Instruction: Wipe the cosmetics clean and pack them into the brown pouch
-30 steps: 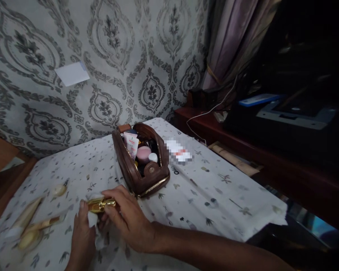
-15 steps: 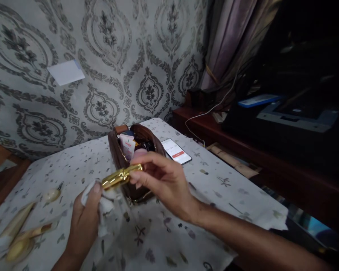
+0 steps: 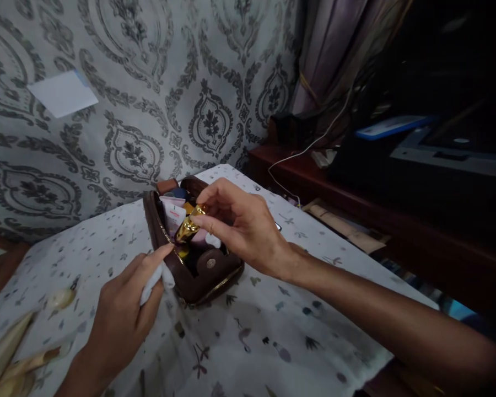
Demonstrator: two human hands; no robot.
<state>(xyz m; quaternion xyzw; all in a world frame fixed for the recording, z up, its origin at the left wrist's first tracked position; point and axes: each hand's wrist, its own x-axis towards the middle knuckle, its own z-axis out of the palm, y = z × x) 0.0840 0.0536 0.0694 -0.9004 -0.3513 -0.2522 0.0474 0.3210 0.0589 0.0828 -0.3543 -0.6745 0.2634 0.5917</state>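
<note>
A shiny gold tube (image 3: 187, 227) is pinched between the thumb and fingers of my right hand (image 3: 242, 229), tilted over the mouth of an open brown zip bag (image 3: 198, 284). Inside the bag are a white and pink tube (image 3: 174, 216) and other small items, partly hidden by my right hand. My left hand (image 3: 126, 306) is closed on a crumpled white cloth or tissue (image 3: 157, 281), its index finger stretched to the bag's near left edge.
At the left of the patterned table cover (image 3: 281, 314) lie a round cream-coloured item (image 3: 62, 298), a beige tube (image 3: 10, 342) and a brush-like item (image 3: 35, 361). A mostly hidden phone (image 3: 278, 226) lies behind my right wrist. A cable (image 3: 273, 165) hangs from the dark shelf.
My right hand has carried the gold tube from in front of the bag to over its opening. My left hand has released the tube's end and kept the cloth. The view has shifted.
</note>
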